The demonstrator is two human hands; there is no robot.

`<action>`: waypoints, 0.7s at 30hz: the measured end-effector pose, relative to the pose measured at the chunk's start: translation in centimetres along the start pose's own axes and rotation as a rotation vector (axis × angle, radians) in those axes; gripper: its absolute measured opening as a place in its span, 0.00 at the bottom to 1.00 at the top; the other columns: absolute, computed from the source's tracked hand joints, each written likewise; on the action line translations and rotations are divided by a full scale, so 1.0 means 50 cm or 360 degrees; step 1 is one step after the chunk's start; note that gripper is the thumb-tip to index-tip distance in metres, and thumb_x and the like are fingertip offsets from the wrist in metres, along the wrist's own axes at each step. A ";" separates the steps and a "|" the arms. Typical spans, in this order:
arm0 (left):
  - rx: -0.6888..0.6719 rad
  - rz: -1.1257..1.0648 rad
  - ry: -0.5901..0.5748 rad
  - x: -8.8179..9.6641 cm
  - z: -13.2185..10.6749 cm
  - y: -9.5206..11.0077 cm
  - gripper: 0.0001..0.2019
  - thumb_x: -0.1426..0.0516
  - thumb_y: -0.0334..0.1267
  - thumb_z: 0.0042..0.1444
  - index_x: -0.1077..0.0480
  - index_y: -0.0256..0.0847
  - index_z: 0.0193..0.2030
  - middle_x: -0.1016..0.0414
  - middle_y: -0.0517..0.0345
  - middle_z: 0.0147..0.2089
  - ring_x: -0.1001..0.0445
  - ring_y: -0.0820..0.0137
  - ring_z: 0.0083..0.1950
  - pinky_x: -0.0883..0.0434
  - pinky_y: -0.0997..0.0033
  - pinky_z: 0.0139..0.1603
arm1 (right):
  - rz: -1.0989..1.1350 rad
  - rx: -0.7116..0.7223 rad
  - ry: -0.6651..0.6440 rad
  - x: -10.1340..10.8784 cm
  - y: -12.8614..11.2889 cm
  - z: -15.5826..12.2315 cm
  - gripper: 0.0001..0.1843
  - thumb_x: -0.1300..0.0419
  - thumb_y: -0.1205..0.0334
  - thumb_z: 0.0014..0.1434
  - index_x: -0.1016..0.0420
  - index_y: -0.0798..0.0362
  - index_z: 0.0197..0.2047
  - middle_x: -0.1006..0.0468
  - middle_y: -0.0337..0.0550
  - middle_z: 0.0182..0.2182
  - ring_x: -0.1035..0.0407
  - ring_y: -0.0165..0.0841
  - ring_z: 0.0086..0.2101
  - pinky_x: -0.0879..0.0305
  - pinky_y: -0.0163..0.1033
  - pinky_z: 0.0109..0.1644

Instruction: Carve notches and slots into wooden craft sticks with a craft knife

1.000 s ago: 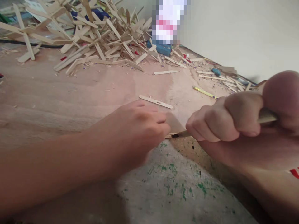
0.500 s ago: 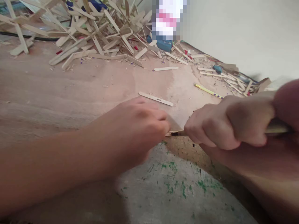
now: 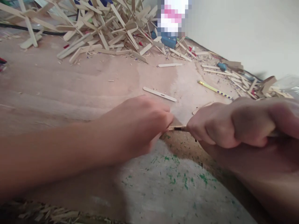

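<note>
A small stick (image 3: 175,128) is pinched by the left hand (image 3: 140,124); a tool is gripped by the right hand (image 3: 224,124); fingertips could be nicked by a slip.

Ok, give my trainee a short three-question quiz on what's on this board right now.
1. True or false: the left hand and right hand meet at one small wooden stick at the board's edge.
2. Multiple choice: the yellow pencil lies A) in the stick pile, B) alone, beyond the right hand, C) under the left hand.
3. Fill in: the lone slotted stick lies just ____ the left hand.

Key: 1 true; 2 B; 3 beyond.
</note>
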State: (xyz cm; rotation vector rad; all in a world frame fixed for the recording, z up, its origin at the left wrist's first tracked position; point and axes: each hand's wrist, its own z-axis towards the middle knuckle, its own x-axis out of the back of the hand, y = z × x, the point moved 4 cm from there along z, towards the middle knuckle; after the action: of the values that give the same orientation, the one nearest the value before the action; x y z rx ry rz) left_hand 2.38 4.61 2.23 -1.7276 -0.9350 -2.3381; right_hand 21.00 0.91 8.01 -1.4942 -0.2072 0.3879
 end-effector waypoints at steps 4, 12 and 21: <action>0.0150 0.0043 -0.0143 -0.003 0.008 0.001 0.12 0.38 0.28 0.73 0.22 0.46 0.37 0.20 0.59 0.38 0.24 0.61 0.43 0.32 0.61 0.45 | -0.0089 0.0004 -0.0100 0.005 0.003 0.013 0.47 0.29 0.54 0.82 0.62 0.50 0.25 0.61 0.32 0.19 0.55 0.29 0.21 0.46 0.44 0.28; 0.0075 0.0010 -0.0010 -0.003 0.002 0.004 0.14 0.35 0.27 0.75 0.24 0.44 0.35 0.21 0.58 0.37 0.26 0.60 0.41 0.33 0.59 0.45 | 0.0088 0.0087 0.0192 0.035 0.030 0.023 0.40 0.42 0.61 0.88 0.60 0.50 0.25 0.64 0.30 0.20 0.65 0.27 0.21 0.53 0.41 0.25; 0.0022 -0.0052 -0.0005 0.000 0.002 0.000 0.14 0.38 0.27 0.76 0.22 0.45 0.37 0.19 0.59 0.37 0.25 0.60 0.41 0.35 0.59 0.46 | 0.0081 -0.0057 0.0027 0.043 0.021 0.029 0.31 0.32 0.51 0.77 0.45 0.43 0.27 0.52 0.32 0.22 0.50 0.34 0.23 0.41 0.46 0.28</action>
State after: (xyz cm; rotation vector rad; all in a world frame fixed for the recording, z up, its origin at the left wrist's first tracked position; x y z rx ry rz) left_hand 2.44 4.67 2.23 -1.7243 -0.9847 -2.3438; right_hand 22.30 3.07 6.88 -1.5396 -0.1636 0.4142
